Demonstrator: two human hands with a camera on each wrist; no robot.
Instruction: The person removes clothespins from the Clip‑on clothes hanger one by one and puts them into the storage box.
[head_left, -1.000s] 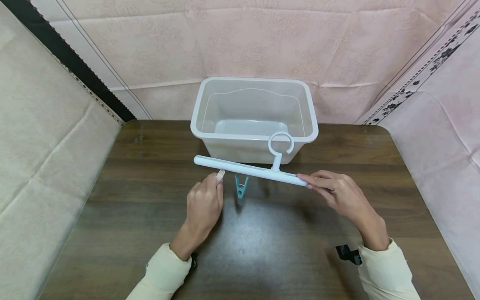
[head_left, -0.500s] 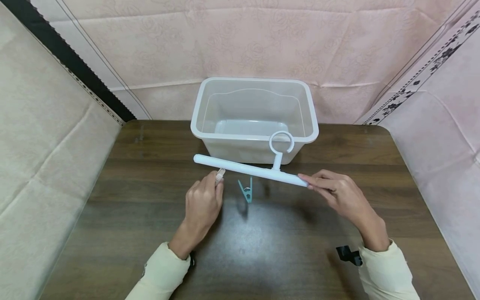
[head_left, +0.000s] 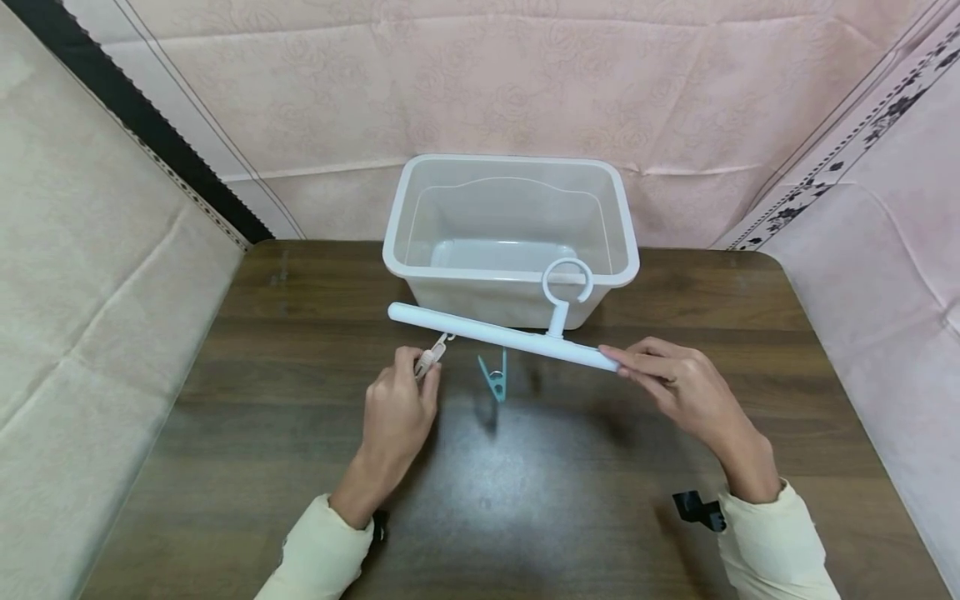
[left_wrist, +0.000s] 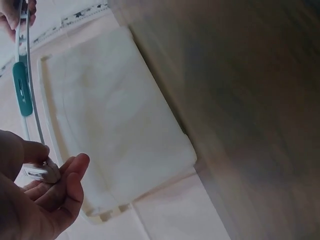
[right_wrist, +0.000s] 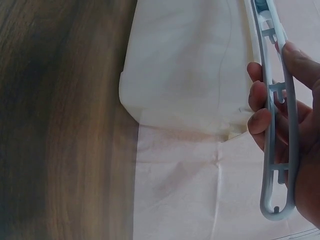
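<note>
A light-blue clip hanger (head_left: 502,335), its round hook (head_left: 567,280) upward, is held above the table, tilted down to the right. My right hand (head_left: 675,379) grips its right end between thumb and fingers; the right wrist view shows the slotted underside of the frame (right_wrist: 293,150). Near the hanger's left part, my left hand (head_left: 397,412) pinches a whitish clothespin (head_left: 430,357), whose small hook reaches up to the bar. In the left wrist view that clothespin (left_wrist: 44,173) is partly hidden by fingers. Between the hands a teal clothespin (head_left: 495,382) hangs from the hanger.
A white plastic tub (head_left: 510,304) stands at the table's far edge, just behind the hanger. The dark wooden table (head_left: 525,500) extends toward me. Pale patterned cloth (head_left: 517,83) hangs behind and at both sides. A black piece (head_left: 699,510) sticks out at my right cuff.
My left hand has drawn slightly down and left, so more of the whitish clothespin and its hook shows. The teal clothespin has swung right. The hanger has risen a little.
</note>
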